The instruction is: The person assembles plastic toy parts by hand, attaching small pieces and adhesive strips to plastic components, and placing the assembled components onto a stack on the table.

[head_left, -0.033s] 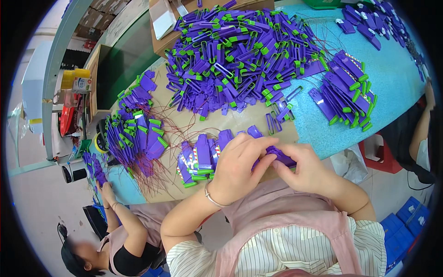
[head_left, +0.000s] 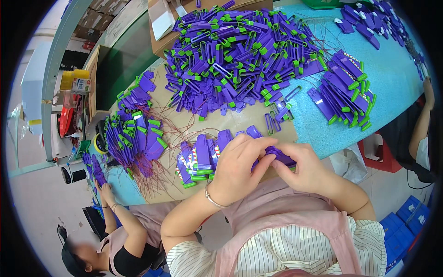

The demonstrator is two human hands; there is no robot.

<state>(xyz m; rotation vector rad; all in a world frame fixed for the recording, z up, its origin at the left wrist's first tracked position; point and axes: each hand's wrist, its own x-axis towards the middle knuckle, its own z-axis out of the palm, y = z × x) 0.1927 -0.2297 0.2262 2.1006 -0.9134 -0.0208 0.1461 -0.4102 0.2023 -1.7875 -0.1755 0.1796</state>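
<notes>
Left hand [head_left: 242, 161] and right hand [head_left: 304, 167] both pinched on a purple plastic piece [head_left: 285, 158] at the table's [head_left: 334, 131] near edge; fingertip contact partly hidden. Two-sided grip probably steadies it. Green-ended purple strips [head_left: 201, 154] overlap along near edge, left of it, likely for reach. Bulk heap [head_left: 240, 51] sits toward far edge, presumably out of elbows' way.

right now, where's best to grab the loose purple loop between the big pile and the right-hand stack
Probably the loop's two long sides, pinched across the middle, from above and the near right. It seems to lie flat and slanted; the pile crowds its far left, while blue tabletop shows at its near right.
</notes>
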